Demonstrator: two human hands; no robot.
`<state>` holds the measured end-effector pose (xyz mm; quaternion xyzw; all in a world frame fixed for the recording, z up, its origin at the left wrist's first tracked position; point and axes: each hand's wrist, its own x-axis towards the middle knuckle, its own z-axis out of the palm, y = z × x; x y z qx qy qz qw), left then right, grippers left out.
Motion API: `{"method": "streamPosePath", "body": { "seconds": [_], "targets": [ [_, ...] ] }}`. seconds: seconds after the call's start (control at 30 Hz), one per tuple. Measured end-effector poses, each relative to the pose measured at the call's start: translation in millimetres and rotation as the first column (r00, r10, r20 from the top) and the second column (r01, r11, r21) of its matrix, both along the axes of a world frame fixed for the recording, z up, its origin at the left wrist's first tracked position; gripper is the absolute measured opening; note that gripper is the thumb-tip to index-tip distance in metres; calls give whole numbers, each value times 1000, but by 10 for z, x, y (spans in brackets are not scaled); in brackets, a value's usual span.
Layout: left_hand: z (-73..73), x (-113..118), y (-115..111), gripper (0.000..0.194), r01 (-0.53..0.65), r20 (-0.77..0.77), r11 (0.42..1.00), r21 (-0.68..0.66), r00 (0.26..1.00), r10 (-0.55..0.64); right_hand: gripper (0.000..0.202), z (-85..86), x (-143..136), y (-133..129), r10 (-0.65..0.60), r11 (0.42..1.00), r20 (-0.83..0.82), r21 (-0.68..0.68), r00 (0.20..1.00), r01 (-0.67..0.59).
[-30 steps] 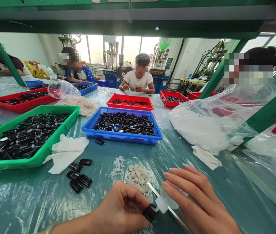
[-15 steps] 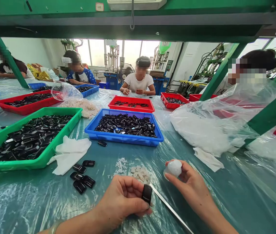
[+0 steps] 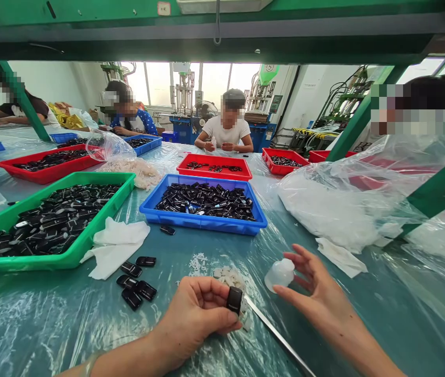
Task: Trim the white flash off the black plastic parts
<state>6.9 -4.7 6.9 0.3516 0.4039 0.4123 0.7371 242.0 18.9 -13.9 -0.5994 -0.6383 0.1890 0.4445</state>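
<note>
Between thumb and fingers, my left hand (image 3: 198,317) pinches a small glossy black plastic piece (image 3: 234,300), held upright above the table. My right hand (image 3: 316,293) has its fingers spread around the right side of a small translucent white bottle (image 3: 279,275), which stands on the table; the thumb is close to its base, and I cannot tell if it touches. A long, thin metal tool (image 3: 275,330) lies between my hands. Its tip is by a pile of pale small pieces (image 3: 228,276). Left of my left hand lie several loose black pieces (image 3: 138,285).
A blue tray (image 3: 202,222) and a green tray (image 3: 68,256) hold many black pieces. White cloths (image 3: 118,243) lie between them and me. Clear plastic bags (image 3: 332,209) fill the right side beside a green post. Red trays (image 3: 214,175) and co-workers are across the table.
My right hand has loosened from the white bottle and drawn slightly right, fingers spreading; the bottle now stands on the table. My left hand still holds the black piece. The view has shifted slightly.
</note>
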Motion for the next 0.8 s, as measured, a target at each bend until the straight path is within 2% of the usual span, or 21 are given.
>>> {"method": "streamPosePath", "body": {
  "seconds": [0.07, 0.13, 0.17, 0.2, 0.23, 0.3, 0.33, 0.4, 0.57, 0.8],
  "targets": [
    [11, -8, 9, 26, -8, -8, 1000, 8, 1000, 8, 67, 143, -17, -85, -120, 982, 115, 162, 986, 101],
    [21, -11, 19, 26, -15, -14, 1000, 0, 1000, 15, 49, 276, -83, -190, -181, 938, 214, 330, 960, 104],
    [25, -10, 24, 27, -21, -17, 1000, -5, 1000, 21, 34, 322, -130, -240, -148, 927, 268, 373, 952, 40],
    [27, -8, 27, 27, -29, -20, 1000, -9, 999, 29, 21, 347, -184, -284, -40, 909, 329, 403, 943, -102],
    [29, -5, 31, 27, -37, -23, 999, -12, 999, 37, 13, 351, -240, -320, 95, 893, 380, 376, 920, -248],
    [28, 0, 35, 27, -44, -30, 999, -13, 999, 44, 13, 301, -347, -364, 348, 837, 420, 264, 838, -480],
    [27, 1, 36, 27, -46, -32, 999, -9, 998, 46, 15, 257, -392, -375, 430, 813, 416, 207, 801, -544],
    [25, -1, 37, 28, -51, -32, 999, 2, 998, 51, 19, 160, -457, -384, 513, 790, 414, 115, 752, -602],
    [37, -15, 35, 26, -44, -58, 999, -19, 997, 43, 24, 22, -496, -398, 557, 797, 466, -71, 687, -599],
    [63, -30, 39, 29, -18, -64, 999, -37, 998, 16, 27, -38, -501, -382, 497, 824, 561, -66, 662, -563]
  ]
}}
